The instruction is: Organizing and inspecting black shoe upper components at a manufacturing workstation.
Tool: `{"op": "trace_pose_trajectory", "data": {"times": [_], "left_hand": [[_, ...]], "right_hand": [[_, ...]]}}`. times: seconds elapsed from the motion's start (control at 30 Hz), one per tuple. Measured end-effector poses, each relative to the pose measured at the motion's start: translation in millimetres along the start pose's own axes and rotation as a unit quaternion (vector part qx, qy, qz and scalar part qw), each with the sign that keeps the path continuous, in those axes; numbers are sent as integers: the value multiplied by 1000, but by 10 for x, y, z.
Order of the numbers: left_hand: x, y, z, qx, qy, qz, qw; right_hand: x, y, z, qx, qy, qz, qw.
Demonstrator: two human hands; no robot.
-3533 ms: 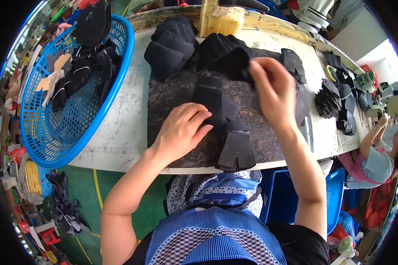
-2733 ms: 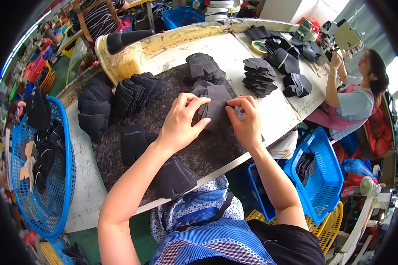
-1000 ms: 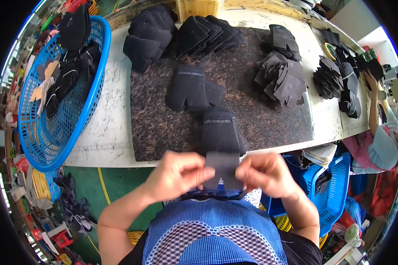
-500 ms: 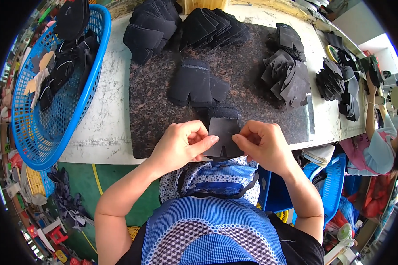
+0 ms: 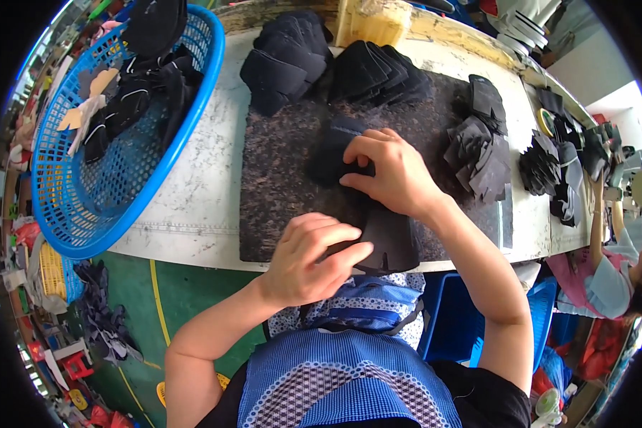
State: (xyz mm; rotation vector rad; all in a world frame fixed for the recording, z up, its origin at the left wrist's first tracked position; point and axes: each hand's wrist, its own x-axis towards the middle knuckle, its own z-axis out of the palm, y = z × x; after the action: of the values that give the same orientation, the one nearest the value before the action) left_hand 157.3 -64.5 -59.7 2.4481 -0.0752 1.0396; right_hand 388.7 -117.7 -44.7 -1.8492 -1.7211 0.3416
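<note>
Near the front edge of a dark speckled board [image 5: 278, 207] lies a black cut piece [image 5: 390, 242] with a small slit at its near end. Beside it, my left hand [image 5: 310, 258] has its fingers stretched and apart, the tips close to the piece's left side. My right hand [image 5: 394, 175] is over a small pile of black fabric pieces [image 5: 328, 153] at mid-board. Its fingers are curved, with a gap between thumb and forefinger. That hand hides part of the pile; whether its fingertips touch the fabric is hard to make out.
Two stacks of black pieces [image 5: 285, 60] [image 5: 378, 75] stand at the back. Dark grey pieces [image 5: 478, 157] are heaped at the right. A blue basket [image 5: 217, 64] with black parts stands left. A co-worker [image 5: 606, 264] is at the far right; a blue bin [image 5: 446, 314] stands below the table.
My right hand has let go of the piece at the front edge and moved up and away to the pile. My left hand has loosened its pinch, fingers now spread. The view has shifted.
</note>
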Motion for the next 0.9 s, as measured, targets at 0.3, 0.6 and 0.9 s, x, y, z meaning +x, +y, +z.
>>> {"op": "trace_pose_trajectory", "data": {"times": [0.3,0.6,0.9], "left_hand": [[211,-460,-105,123,-86,-38,988],[414,-678,29,81,-101,-118,985],[1402,-321,775,-98,-124,-19,987]], "right_hand": [[79,141,2,74,87,48,992],[-1080,-467,-560,-132,166,-156,965],[-1398,417,-1026,-147,371,153,904]]}}
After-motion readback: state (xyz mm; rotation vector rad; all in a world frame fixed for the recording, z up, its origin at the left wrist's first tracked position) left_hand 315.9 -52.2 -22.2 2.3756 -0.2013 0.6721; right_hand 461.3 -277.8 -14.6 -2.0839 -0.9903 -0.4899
